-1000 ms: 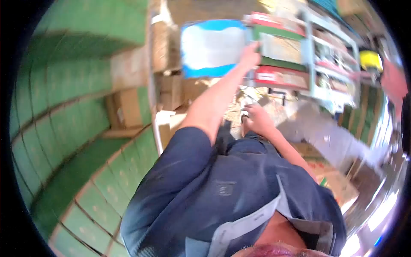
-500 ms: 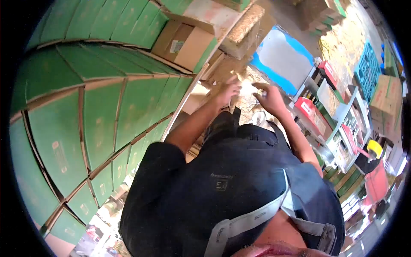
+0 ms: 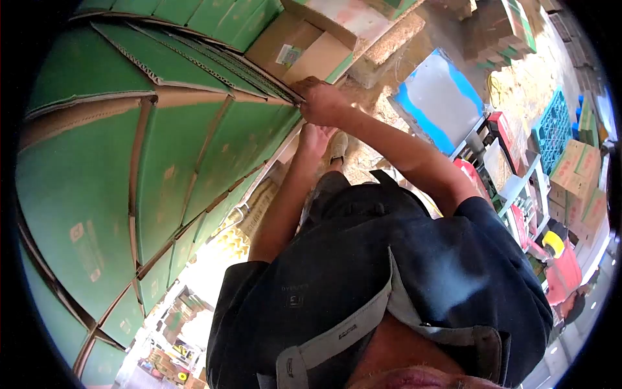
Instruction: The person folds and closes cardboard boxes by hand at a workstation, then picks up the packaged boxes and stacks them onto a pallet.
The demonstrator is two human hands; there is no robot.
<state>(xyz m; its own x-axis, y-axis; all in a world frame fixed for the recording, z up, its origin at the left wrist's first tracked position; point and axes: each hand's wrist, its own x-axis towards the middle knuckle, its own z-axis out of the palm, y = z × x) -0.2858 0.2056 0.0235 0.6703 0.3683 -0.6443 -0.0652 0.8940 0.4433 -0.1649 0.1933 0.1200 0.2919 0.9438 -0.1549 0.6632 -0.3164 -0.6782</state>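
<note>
**A:** ok so what's all this, starting on the left?

**B:** Green boxes (image 3: pixel 78 194), tons of them, packed tight along the whole left side. The top ones show raw cardboard edges (image 3: pixel 214 71) that run in toward the middle. Right past those, on the far side, there's an open brown carton (image 3: pixel 324 55) with a white label (image 3: pixel 288 55) inside.

**A:** and the hands?

**B:** Left hand (image 3: pixel 314 137) is nearer, just beside the stack's right end. Fingers look a bit bent, but I honestly can't tell if it's holding anything. Right hand (image 3: pixel 326 105) is crossed over a little farther out, fingers curled at the right end of those cardboard edges. It's touching there, but can't tell if it's a proper grip.

**A:** anything further right?

**B:** A light shoe (image 3: pixel 338 148) just below the hands, then a blue-and-grey panel (image 3: pixel 437 97) well apart from them. Past that, a blue crate (image 3: pixel 551 123) on the far right, a yellow roll (image 3: pixel 552 243) nearer, and brown boxes (image 3: pixel 576 162) between those two, a bit further right.
</note>
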